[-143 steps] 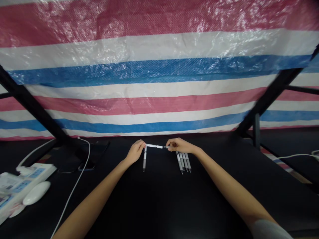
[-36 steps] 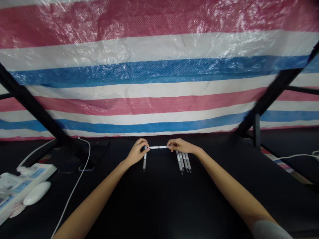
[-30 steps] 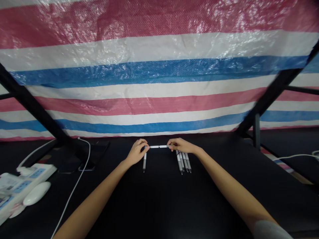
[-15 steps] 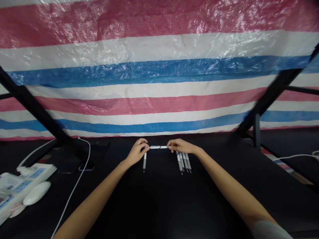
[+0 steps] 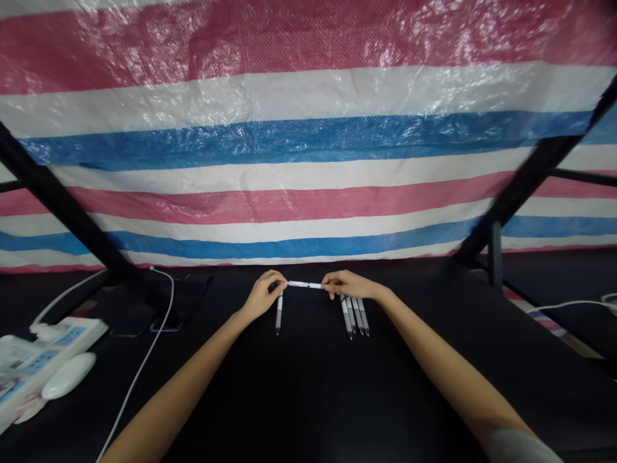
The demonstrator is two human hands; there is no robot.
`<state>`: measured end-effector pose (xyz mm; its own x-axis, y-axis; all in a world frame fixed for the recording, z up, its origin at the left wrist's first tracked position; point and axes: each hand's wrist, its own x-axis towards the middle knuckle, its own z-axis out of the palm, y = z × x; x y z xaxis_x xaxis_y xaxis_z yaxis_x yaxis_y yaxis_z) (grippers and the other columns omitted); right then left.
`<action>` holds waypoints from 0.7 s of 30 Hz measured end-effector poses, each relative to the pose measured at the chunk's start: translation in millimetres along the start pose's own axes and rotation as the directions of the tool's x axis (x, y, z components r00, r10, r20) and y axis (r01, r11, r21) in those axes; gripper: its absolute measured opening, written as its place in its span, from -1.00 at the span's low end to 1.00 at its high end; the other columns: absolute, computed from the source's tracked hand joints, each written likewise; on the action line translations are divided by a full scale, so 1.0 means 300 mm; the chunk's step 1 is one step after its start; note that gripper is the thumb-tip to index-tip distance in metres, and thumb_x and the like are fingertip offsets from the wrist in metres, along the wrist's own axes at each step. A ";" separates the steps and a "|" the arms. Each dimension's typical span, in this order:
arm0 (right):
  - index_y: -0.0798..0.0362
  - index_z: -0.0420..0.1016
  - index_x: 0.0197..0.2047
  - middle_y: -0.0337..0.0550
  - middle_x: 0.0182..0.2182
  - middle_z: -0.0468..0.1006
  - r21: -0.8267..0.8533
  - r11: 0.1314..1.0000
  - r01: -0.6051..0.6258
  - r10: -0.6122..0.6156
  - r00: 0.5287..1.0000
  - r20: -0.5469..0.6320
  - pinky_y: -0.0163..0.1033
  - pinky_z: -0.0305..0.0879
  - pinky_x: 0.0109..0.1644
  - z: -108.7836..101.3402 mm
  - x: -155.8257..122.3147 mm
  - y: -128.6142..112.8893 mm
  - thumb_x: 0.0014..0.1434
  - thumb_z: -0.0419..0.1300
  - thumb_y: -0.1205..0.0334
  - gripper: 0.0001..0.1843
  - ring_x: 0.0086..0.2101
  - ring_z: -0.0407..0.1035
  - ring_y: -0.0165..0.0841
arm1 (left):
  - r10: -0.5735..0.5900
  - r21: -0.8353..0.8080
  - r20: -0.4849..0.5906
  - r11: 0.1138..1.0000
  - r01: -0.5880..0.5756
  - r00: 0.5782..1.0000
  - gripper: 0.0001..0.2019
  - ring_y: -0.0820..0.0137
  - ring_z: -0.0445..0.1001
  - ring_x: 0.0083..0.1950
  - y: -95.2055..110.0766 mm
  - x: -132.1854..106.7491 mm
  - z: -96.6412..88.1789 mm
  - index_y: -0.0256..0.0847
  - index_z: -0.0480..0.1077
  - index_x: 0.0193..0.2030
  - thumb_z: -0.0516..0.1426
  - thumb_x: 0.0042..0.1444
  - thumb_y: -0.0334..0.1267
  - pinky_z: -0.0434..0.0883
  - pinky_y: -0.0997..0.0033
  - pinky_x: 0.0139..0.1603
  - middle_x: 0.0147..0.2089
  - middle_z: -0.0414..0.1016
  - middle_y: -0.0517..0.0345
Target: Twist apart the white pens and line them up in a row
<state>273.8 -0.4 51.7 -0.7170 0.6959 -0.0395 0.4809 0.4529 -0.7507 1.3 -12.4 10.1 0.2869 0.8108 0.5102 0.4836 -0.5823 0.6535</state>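
Note:
A white pen (image 5: 305,284) lies crosswise between my two hands near the back of the black table. My left hand (image 5: 264,290) pinches its left end, and my right hand (image 5: 349,284) grips the right end between thumb and fingers. Below my left fingers a single white pen with a grey grip (image 5: 279,314) points toward me, its upper end partly covered by the hand. Several matching pens (image 5: 355,316) lie side by side under my right hand, which hides their upper ends.
A white power strip (image 5: 45,360) and a white mouse-shaped object (image 5: 70,375) sit at the left. A white cable (image 5: 144,360) runs along the table beside dark flat devices (image 5: 166,321). Black frame bars (image 5: 520,180) and striped sheeting (image 5: 289,206) stand behind.
The pen between my hands has shifted slightly left, with both hands moving a little left too. The pens on the table stay in place.

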 end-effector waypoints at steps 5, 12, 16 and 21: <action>0.10 0.37 -0.26 -0.19 -0.50 0.54 0.055 0.998 0.018 -0.018 1.000 -0.007 -0.36 0.05 -0.48 0.016 0.005 -0.018 0.16 0.08 0.02 -0.70 -0.57 0.21 -0.49 | -0.235 -0.344 -0.075 0.918 0.196 0.969 -0.83 0.42 0.44 -0.35 0.034 0.031 0.017 -0.22 0.40 -0.34 0.17 0.02 -0.16 0.36 0.44 -0.29 -0.39 0.46 0.17; 0.09 0.33 -0.28 -0.21 -0.55 0.53 0.137 0.991 0.001 0.011 0.996 -0.084 -0.38 0.05 -0.49 0.052 0.016 -0.053 0.08 0.17 0.00 -0.69 -0.59 0.25 -0.49 | -0.439 -0.783 0.062 0.535 0.316 0.897 -0.69 0.39 0.50 -0.26 0.109 0.061 0.073 -0.27 0.38 -0.24 0.19 0.00 -0.06 0.42 0.40 -0.22 -0.31 0.51 0.07; 0.08 0.32 -0.28 -0.25 -0.58 0.52 0.179 0.984 0.009 0.016 0.990 -0.139 -0.38 0.08 -0.49 0.080 0.024 -0.071 0.06 0.19 -0.02 -0.66 -0.61 0.24 -0.49 | -0.458 -0.889 0.155 0.321 0.326 0.875 -0.73 0.38 0.48 -0.18 0.130 0.081 0.105 -0.26 0.36 -0.29 0.10 0.12 -0.06 0.42 0.34 -0.12 -0.24 0.50 0.04; 0.08 0.33 -0.25 -0.24 -0.57 0.50 0.226 0.971 0.072 -0.033 0.984 -0.173 -0.37 0.11 -0.48 0.078 0.027 -0.060 0.06 0.18 -0.05 -0.64 -0.57 0.30 -0.47 | -0.566 -0.934 0.261 0.057 0.353 0.782 -0.72 0.52 0.42 -0.44 0.142 0.107 0.118 -0.23 0.28 -0.40 -0.06 0.25 -0.12 0.42 0.44 -0.26 -0.46 0.39 0.19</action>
<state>247.6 -16.0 49.5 -0.6343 0.7666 0.1001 0.3011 0.3642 -0.8813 60.2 -9.0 34.6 0.1666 0.9791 -0.1165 -0.6433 0.1975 0.7397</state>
